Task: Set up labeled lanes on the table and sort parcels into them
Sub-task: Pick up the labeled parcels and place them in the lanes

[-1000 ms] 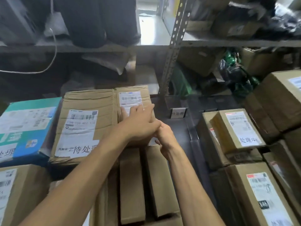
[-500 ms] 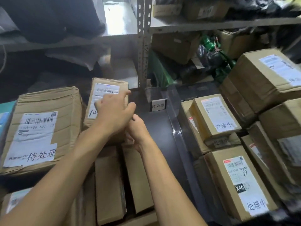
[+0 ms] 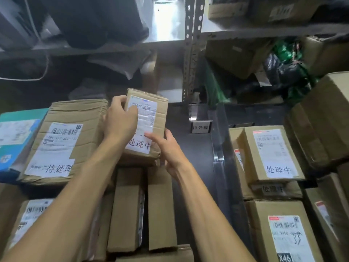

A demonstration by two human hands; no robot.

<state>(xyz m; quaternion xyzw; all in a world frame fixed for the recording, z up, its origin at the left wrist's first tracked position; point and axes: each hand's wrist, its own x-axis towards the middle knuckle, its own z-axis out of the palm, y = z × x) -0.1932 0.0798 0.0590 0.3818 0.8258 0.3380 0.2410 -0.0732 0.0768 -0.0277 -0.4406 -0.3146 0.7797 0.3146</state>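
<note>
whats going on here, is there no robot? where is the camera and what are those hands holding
No machine here: a person works with bare hands, filmed by one camera worn on the head, looking forward and down. The left hand and right hand grip a small cardboard parcel labelled 处理中. Left of it lies a bigger parcel marked 待处理. On the dark table a small sign reads 待处理. Beyond a clear divider, to the right, lie parcels marked 处理中.
</note>
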